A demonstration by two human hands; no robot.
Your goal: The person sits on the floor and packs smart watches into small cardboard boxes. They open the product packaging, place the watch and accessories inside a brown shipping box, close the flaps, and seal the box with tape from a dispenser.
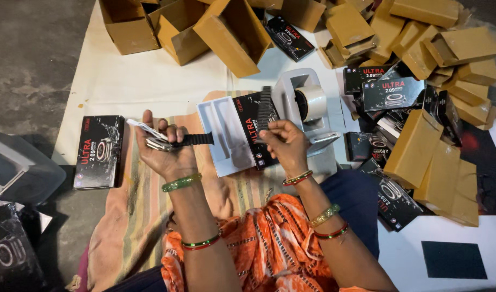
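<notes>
Left hand (164,146) grips a watch body (160,144) with one black strap (196,139) sticking right, while the right hand (283,141) pinches a second strap (265,108) upright over the white tray (218,135)
</notes>
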